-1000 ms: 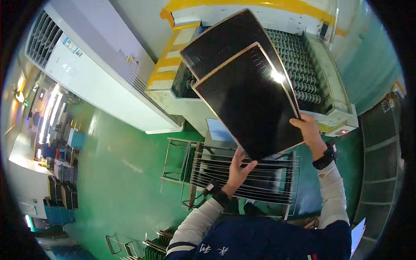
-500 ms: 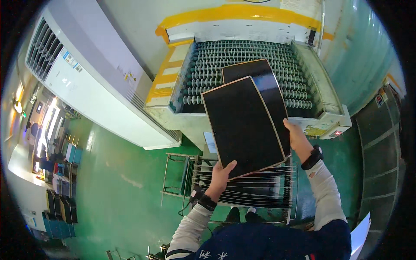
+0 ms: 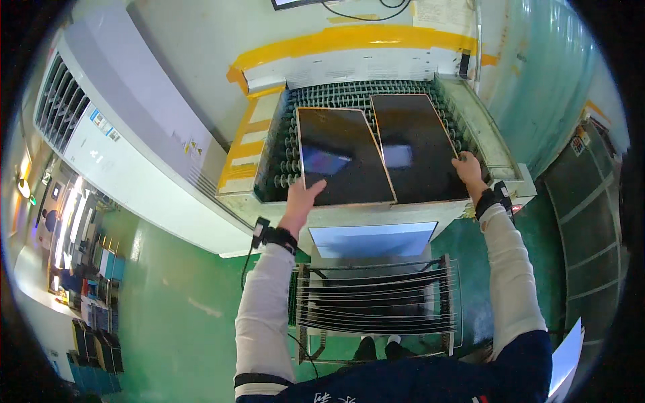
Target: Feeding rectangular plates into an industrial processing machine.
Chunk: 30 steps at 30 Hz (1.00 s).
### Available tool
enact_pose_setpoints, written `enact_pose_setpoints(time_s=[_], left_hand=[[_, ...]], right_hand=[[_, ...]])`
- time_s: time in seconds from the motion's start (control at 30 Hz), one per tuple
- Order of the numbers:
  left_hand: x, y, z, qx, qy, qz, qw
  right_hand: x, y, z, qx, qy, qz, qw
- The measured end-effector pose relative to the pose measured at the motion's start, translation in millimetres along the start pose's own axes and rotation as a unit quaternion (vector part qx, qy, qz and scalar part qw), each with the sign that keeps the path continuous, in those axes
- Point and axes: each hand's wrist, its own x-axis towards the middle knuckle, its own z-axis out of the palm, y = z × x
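Two glossy black rectangular panels with thin copper-coloured edges lie side by side on the roller conveyor. My left hand holds the left black panel at its near left corner, thumb on top and the other fingers mostly hidden. On the right black panel, my right hand grips the right edge near its front. The two panels touch or slightly overlap near the front. Both surfaces carry bright reflections.
Below the conveyor's front stands a slotted rack holding several dark panels. A tall white air conditioner is at the left. Clear hanging curtain strips and a grey panelled frame are on the right.
Both hands have moved forward and apart with the panels. Stacked and tilted before, the panels now lie side by side on the rollers.
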Motion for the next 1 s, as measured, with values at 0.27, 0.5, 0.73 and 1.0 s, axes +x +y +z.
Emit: enact_pose_setpoints(time_s=[0.27,0.5,0.73,1.0], left_hand=[[32,3,19,0.482,0.024,0.037,0.875],[73,-36,35,0.527,-0.014,0.039,0.849],[106,-36,40,0.522,-0.022,0.017,0.853],[131,-49,44,0.531,-0.001,0.040,0.847]], right_hand=[[-105,-47,73,-0.322,0.058,-0.237,0.915],[-75,-50,94,-0.340,0.044,-0.256,0.904],[-44,-63,98,-0.357,0.034,-0.233,0.904],[-24,-66,106,-0.359,0.022,-0.231,0.904]])
